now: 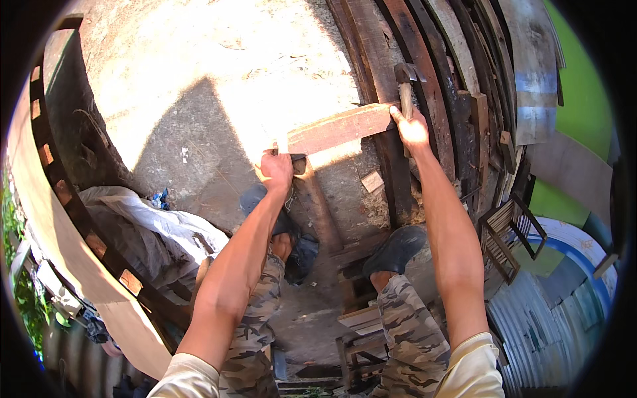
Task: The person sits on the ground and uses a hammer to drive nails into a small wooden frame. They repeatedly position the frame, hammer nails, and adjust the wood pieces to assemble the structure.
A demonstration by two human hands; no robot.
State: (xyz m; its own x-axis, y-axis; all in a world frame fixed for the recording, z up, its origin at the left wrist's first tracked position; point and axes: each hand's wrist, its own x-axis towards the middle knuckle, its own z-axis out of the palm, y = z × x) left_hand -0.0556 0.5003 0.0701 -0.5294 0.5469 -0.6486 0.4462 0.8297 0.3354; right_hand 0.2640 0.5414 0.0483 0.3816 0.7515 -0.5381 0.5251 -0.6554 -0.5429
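A reddish-brown wooden board [342,127] is held up level in front of me, between my two hands. My left hand [274,170] is closed at its left end. A short dark piece [298,157] sticks out beside those fingers; I cannot make out what it is. At the other end, my right hand [413,130] grips a hammer [406,94] by its wooden handle, with the thumb against the board. The hammer's dark metal head points away from me. Below the board, a small light wood block [372,182] lies on the ground.
Long dark planks [424,60] lie side by side at the right. A slatted wooden frame [511,232] and corrugated metal sheets [544,325] are at the lower right. White sacking [152,215] lies at the left, by a notched timber [73,199]. My dark shoes [398,251] stand below.
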